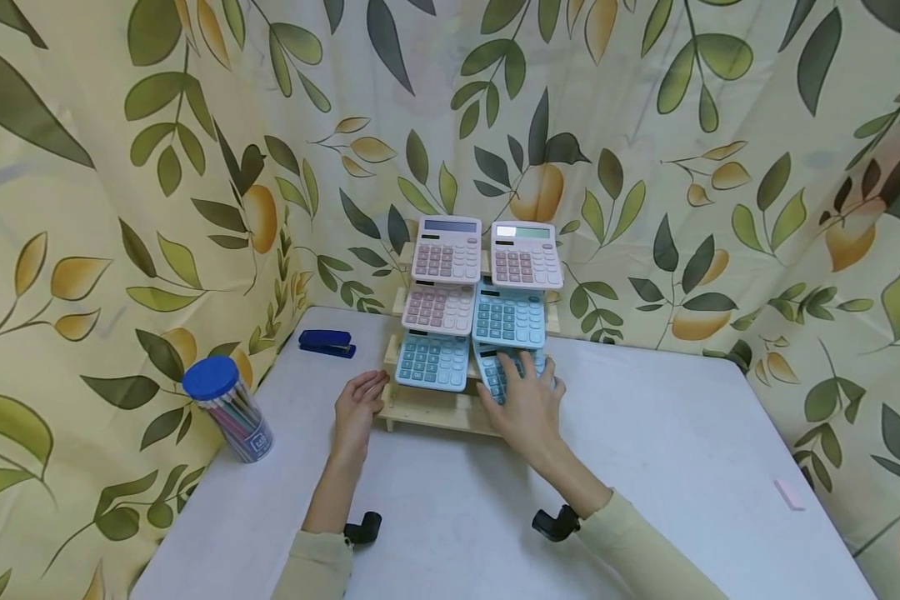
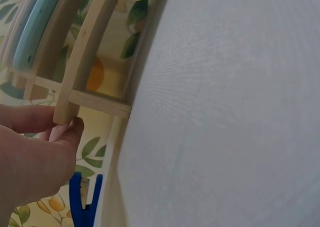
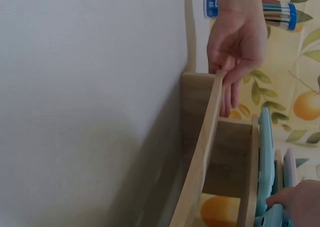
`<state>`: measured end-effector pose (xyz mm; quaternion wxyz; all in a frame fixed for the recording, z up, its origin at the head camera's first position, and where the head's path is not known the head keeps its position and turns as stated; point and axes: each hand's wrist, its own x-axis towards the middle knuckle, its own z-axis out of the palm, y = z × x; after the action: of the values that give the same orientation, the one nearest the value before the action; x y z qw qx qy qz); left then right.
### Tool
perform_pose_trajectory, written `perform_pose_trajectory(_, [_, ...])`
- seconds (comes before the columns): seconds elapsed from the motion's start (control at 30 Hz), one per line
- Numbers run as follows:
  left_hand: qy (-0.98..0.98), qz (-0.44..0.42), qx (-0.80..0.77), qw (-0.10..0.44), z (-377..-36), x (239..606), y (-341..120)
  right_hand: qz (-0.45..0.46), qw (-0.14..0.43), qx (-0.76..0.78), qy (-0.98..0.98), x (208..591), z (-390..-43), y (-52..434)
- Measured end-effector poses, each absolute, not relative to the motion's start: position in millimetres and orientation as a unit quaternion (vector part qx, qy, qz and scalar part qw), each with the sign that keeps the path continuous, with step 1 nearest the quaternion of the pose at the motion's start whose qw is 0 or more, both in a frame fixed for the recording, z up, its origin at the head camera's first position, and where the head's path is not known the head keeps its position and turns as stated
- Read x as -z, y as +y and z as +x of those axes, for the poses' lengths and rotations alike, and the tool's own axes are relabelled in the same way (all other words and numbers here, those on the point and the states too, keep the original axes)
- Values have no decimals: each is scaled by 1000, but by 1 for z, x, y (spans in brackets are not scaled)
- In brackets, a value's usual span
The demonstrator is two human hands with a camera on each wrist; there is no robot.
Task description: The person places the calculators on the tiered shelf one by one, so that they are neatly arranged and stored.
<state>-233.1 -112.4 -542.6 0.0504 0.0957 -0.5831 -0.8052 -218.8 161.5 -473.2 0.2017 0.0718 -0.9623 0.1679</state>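
A stepped wooden rack (image 1: pixel 435 408) stands on the white table, carrying calculators in two columns. My left hand (image 1: pixel 356 412) pinches the left end of its lowest shelf (image 2: pixel 75 72), thumb and fingers on either side of the board. On the right, my right hand (image 1: pixel 528 410) grips a blue calculator (image 1: pixel 493 379) from above, thumb at its left edge; the hand hides much of it. This calculator sits slightly tilted under another blue calculator (image 1: pixel 510 318). To its left rests a blue calculator (image 1: pixel 431 362), with a pink calculator (image 1: pixel 438 308) above. Two more pink calculators, left (image 1: pixel 446 250) and right (image 1: pixel 527 257), fill the top.
A blue stapler (image 1: pixel 327 343) lies left of the rack. Further left stands a clear tub of pens (image 1: pixel 232 412) with a blue lid. A small pink block (image 1: pixel 789 494) lies near the table's right edge. Leaf-patterned curtain (image 1: pixel 615 167) hangs behind and at both sides.
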Motion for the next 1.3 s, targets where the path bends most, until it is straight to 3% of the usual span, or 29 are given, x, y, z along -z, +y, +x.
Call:
perform_pose_trajectory(0.3, [-591, 96, 799, 54, -231, 541, -112, 74, 171, -183, -965, 464, -212, 161])
perform_pose_trajectory(1.3, [-589, 84, 801, 67, -232, 542, -111, 74, 144, -171, -972, 464, -224, 165])
